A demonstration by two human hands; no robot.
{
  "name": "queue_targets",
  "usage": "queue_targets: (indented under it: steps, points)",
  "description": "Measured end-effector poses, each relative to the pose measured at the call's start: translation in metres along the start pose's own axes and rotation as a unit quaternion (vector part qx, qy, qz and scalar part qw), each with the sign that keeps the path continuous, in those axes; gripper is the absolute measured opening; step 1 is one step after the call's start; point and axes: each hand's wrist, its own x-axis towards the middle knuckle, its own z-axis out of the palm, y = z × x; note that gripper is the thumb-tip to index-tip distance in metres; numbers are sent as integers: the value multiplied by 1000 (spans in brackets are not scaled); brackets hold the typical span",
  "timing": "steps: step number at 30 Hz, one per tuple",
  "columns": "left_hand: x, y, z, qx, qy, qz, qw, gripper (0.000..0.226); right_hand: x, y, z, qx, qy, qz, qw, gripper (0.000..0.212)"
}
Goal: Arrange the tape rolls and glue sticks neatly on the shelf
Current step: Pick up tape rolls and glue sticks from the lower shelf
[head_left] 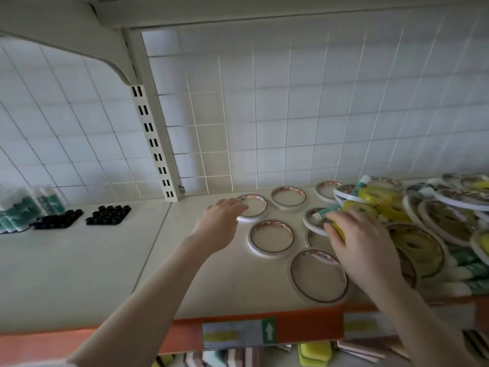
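Tape roll [252,207] lies flat just far-right of L hand [221,223], fingers relaxed, touching its rim; R hand [362,247] grips yellow roll [340,230] nr pile [428,223].

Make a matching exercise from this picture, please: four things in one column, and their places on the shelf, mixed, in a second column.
Things:
1. left hand
2. right hand
3. black caps
4. glue sticks

Places:
A. standing at the far left, against the tiled wall
B. on the yellow tape roll at the edge of the pile on the right
C. in two groups, just right of the glue sticks
D. on the rim of a white tape roll lying flat near the upright post

Pairs: 1-D, 2-B, 3-C, 4-A
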Motion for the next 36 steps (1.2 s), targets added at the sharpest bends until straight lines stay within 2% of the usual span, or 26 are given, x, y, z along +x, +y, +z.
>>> queue_targets:
  steps: [3,6,15,19,23,27,29,32,36]
  points:
    - [11,-3,7,4,-29,20,999,45,0,-2,0,6,-6,1,1000,16]
    - [13,-6,12,14,-44,37,998,30,-1,-4,1,10,-16,6,1000,17]
    - [-1,-20,2,87,28,103,990,18,4,-14,2,22,-31,13,999,16]
    - [-16,-29,-3,90,71,118,986,14,11,-28,4,33,-41,3,999,9]
    - [-31,-45,-4,81,90,93,988,15,14,-50,4,49,-82,-34,995,8]
    - [-46,-54,-11,93,99,87,987,8,12,-71,7,56,-189,-74,978,29]
    - [-52,-57,-12,97,106,71,987,10,11,-78,8,47,-230,-92,968,31]
    - [-62,-57,-13,88,116,43,988,5,7,-83,15,23,-226,-138,964,21]
    - [-73,-54,-16,71,136,8,988,4,6,-85,19,-23,-203,-155,966,37]
